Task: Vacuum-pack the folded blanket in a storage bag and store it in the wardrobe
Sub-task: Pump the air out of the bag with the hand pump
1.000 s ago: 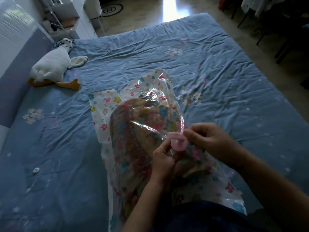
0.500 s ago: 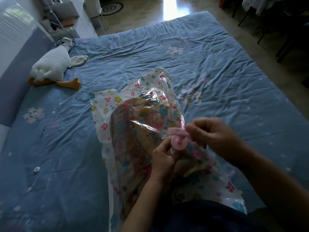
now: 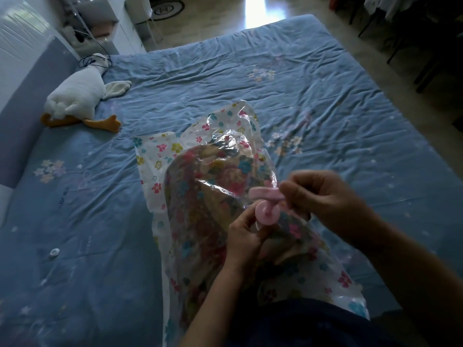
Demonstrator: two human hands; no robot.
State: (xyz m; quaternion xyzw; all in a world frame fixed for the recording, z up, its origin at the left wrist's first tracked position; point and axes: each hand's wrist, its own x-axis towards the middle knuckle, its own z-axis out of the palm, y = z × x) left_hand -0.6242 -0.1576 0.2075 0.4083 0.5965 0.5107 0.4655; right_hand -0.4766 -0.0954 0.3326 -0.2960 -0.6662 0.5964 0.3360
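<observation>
Low in the frame's centre, the left hand (image 3: 246, 231) is pinching the pink valve (image 3: 266, 216) while the right hand (image 3: 325, 199) is gripping its cap (image 3: 265, 192). Bracing the base is probably sparing the film. Mid-frame on the bed (image 3: 325, 83), the storage bag (image 3: 160, 151) is holding the folded blanket (image 3: 200, 209).

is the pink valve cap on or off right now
Off. The right hand pinches the pink cap lifted above the round valve, which the left hand steadies on the storage bag.
</observation>
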